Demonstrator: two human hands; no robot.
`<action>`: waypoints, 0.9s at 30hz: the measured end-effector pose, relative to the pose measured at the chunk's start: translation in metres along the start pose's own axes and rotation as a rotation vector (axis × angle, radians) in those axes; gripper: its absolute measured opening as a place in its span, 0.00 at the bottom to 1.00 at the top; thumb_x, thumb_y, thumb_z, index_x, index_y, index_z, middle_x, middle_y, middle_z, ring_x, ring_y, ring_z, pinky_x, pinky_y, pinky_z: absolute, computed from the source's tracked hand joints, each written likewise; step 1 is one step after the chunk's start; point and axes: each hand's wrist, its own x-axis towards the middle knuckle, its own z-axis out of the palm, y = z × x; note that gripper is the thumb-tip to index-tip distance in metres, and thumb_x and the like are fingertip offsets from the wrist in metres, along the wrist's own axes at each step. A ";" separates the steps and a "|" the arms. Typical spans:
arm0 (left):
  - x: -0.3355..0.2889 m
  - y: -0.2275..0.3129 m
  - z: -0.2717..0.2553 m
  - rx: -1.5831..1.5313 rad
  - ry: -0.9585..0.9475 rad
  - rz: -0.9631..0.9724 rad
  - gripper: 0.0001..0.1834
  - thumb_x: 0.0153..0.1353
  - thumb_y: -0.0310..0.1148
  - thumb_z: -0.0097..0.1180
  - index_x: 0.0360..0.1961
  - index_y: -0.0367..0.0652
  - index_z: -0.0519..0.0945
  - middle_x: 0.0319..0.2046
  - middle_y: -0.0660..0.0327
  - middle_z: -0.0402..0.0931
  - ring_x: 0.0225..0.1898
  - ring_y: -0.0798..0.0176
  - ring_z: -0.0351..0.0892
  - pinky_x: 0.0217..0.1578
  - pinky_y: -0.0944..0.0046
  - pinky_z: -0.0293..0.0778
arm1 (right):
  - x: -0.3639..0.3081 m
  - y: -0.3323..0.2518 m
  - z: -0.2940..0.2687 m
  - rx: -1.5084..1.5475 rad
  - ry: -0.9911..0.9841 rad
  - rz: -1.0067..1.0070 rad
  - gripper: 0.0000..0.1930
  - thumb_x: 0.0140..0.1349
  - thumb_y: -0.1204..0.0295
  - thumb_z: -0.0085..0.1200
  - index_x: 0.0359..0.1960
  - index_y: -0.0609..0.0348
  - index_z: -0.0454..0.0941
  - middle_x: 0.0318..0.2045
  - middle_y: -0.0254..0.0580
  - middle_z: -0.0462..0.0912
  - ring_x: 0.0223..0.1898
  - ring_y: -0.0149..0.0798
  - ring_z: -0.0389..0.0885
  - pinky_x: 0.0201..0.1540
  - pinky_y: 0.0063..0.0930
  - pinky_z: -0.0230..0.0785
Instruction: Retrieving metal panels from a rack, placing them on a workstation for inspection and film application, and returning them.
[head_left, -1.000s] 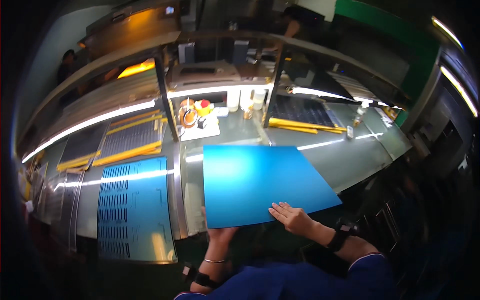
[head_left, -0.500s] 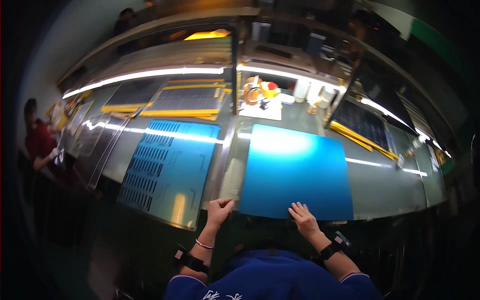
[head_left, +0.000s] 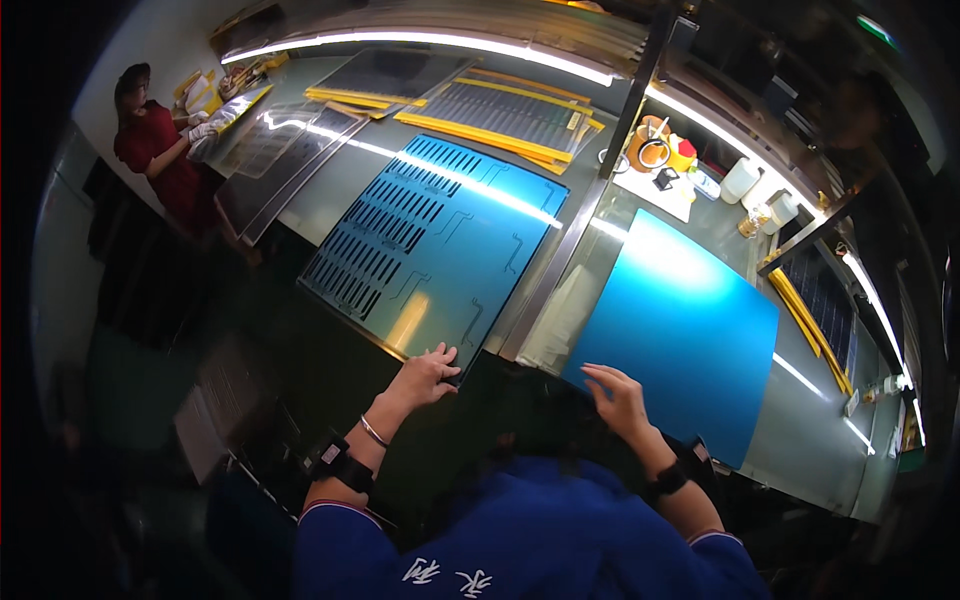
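Note:
A blue sheet with rows of dark slots and thin bent lines [head_left: 440, 240] lies flat on the bench, left of a metal strip. My left hand [head_left: 425, 377] is at its near right corner, fingers spread over the edge; whether the fingertips press on it I cannot tell. To the right lies a plain glossy blue sheet [head_left: 680, 340] without slots. My right hand [head_left: 618, 398] is beside its near left corner, fingers loosely bent, thumb apart, nothing held.
Dark panels with yellow edges [head_left: 500, 118] lie behind the slotted sheet, more [head_left: 815, 310] at the right. White bottles [head_left: 740, 180] and an orange tape roll [head_left: 654, 153] stand at the back. A metal post [head_left: 640, 90] rises between. A person in red [head_left: 165, 150] works at the far left.
The view has turned left, so the bench appears tilted. My left hand has gone from closed beside the gap to the slotted sheet's corner. My right hand has shifted to the plain sheet's left corner.

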 end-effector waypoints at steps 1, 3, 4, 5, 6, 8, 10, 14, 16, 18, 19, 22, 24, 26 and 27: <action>-0.002 0.000 0.002 0.003 0.000 -0.016 0.13 0.44 0.32 0.65 0.35 0.45 0.83 0.53 0.56 0.70 0.58 0.47 0.66 0.53 0.51 0.68 | 0.013 -0.010 0.014 0.067 -0.096 -0.044 0.12 0.55 0.76 0.55 0.42 0.59 0.79 0.42 0.46 0.80 0.44 0.49 0.78 0.50 0.35 0.70; -0.007 0.004 0.007 0.202 0.077 0.223 0.08 0.47 0.26 0.59 0.32 0.45 0.81 0.51 0.55 0.72 0.56 0.50 0.69 0.53 0.47 0.68 | 0.031 -0.026 0.040 0.151 -0.197 -0.109 0.12 0.56 0.76 0.54 0.42 0.59 0.79 0.42 0.46 0.80 0.44 0.49 0.78 0.49 0.35 0.70; -0.012 -0.001 0.020 0.154 0.170 0.233 0.07 0.47 0.25 0.56 0.30 0.44 0.80 0.49 0.56 0.74 0.55 0.51 0.71 0.53 0.45 0.68 | 0.040 -0.032 0.055 0.128 -0.250 -0.171 0.13 0.55 0.75 0.55 0.43 0.59 0.78 0.44 0.46 0.80 0.46 0.48 0.77 0.49 0.35 0.70; -0.018 -0.007 0.035 0.110 0.265 0.242 0.07 0.47 0.23 0.54 0.28 0.44 0.79 0.47 0.56 0.76 0.53 0.52 0.73 0.54 0.43 0.67 | 0.049 -0.037 0.071 0.107 -0.301 -0.238 0.14 0.55 0.75 0.55 0.44 0.58 0.78 0.45 0.47 0.79 0.47 0.48 0.76 0.49 0.34 0.70; -0.015 -0.004 0.040 0.108 0.318 0.226 0.08 0.47 0.22 0.53 0.30 0.42 0.78 0.45 0.56 0.78 0.51 0.52 0.75 0.55 0.43 0.66 | 0.059 -0.035 0.084 0.052 -0.449 -0.245 0.22 0.53 0.70 0.59 0.51 0.56 0.74 0.54 0.50 0.71 0.57 0.49 0.68 0.58 0.39 0.62; -0.021 0.006 0.047 0.091 0.453 0.172 0.08 0.51 0.21 0.51 0.32 0.42 0.78 0.41 0.55 0.79 0.48 0.52 0.77 0.54 0.46 0.68 | 0.078 -0.047 0.103 -0.033 -0.505 -0.409 0.27 0.50 0.66 0.61 0.55 0.54 0.71 0.58 0.51 0.67 0.61 0.50 0.62 0.62 0.42 0.55; -0.020 0.015 0.041 0.093 0.553 0.136 0.08 0.53 0.20 0.50 0.33 0.42 0.79 0.40 0.55 0.80 0.45 0.53 0.79 0.52 0.50 0.71 | 0.096 -0.051 0.117 -0.156 -0.644 -0.521 0.41 0.43 0.56 0.66 0.61 0.49 0.64 0.64 0.53 0.56 0.68 0.51 0.47 0.68 0.51 0.36; -0.021 0.028 0.016 -0.323 0.705 -0.190 0.05 0.54 0.21 0.55 0.33 0.38 0.77 0.33 0.55 0.81 0.34 0.53 0.82 0.40 0.59 0.77 | 0.114 -0.040 0.131 -0.294 -0.604 -0.532 0.34 0.46 0.58 0.64 0.57 0.48 0.69 0.62 0.50 0.61 0.66 0.49 0.53 0.67 0.48 0.42; -0.010 0.039 -0.005 -0.283 0.849 -0.073 0.05 0.53 0.20 0.56 0.31 0.39 0.78 0.30 0.56 0.81 0.32 0.54 0.82 0.40 0.59 0.77 | 0.133 -0.012 0.151 -0.298 -0.554 -0.553 0.28 0.49 0.61 0.61 0.54 0.48 0.71 0.60 0.47 0.65 0.64 0.48 0.58 0.66 0.46 0.47; -0.011 0.065 -0.034 0.028 0.931 0.068 0.07 0.51 0.22 0.58 0.34 0.40 0.79 0.31 0.56 0.81 0.33 0.57 0.82 0.41 0.58 0.77 | 0.131 0.003 0.155 -0.168 -0.477 -0.486 0.14 0.55 0.71 0.52 0.45 0.49 0.76 0.53 0.38 0.75 0.56 0.44 0.70 0.60 0.38 0.61; -0.011 0.074 -0.044 0.195 0.994 0.166 0.08 0.51 0.23 0.58 0.35 0.41 0.79 0.32 0.56 0.80 0.33 0.58 0.81 0.43 0.57 0.77 | 0.134 -0.007 0.155 -0.207 -0.496 -0.561 0.12 0.55 0.73 0.49 0.41 0.48 0.78 0.45 0.40 0.79 0.49 0.46 0.76 0.52 0.37 0.68; -0.002 0.061 0.008 -0.223 0.272 0.480 0.17 0.55 0.33 0.57 0.46 0.42 0.77 0.45 0.54 0.77 0.45 0.48 0.77 0.51 0.46 0.69 | 0.180 -0.042 0.149 -0.279 -0.665 -0.536 0.11 0.52 0.76 0.46 0.36 0.51 0.78 0.31 0.41 0.81 0.34 0.48 0.80 0.37 0.41 0.72; 0.050 0.028 0.026 0.052 0.337 0.162 0.22 0.56 0.42 0.54 0.52 0.49 0.73 0.52 0.53 0.70 0.53 0.42 0.67 0.53 0.37 0.61 | 0.222 -0.080 0.141 -0.218 -0.436 -0.541 0.11 0.51 0.77 0.45 0.35 0.52 0.78 0.27 0.43 0.81 0.30 0.49 0.80 0.33 0.41 0.72; 0.090 0.015 0.017 0.323 0.403 -0.141 0.27 0.58 0.51 0.52 0.57 0.56 0.70 0.60 0.52 0.62 0.61 0.36 0.58 0.56 0.28 0.52 | 0.261 -0.145 0.094 -0.081 -0.154 -0.559 0.12 0.49 0.79 0.47 0.34 0.53 0.78 0.26 0.43 0.81 0.31 0.47 0.81 0.33 0.36 0.74; 0.099 0.017 0.009 0.298 0.304 -0.252 0.30 0.57 0.58 0.46 0.60 0.63 0.67 0.64 0.53 0.55 0.64 0.35 0.46 0.55 0.23 0.42 | 0.265 -0.168 0.072 -0.016 -0.066 -0.649 0.13 0.47 0.81 0.48 0.35 0.53 0.78 0.27 0.43 0.81 0.32 0.45 0.82 0.34 0.33 0.75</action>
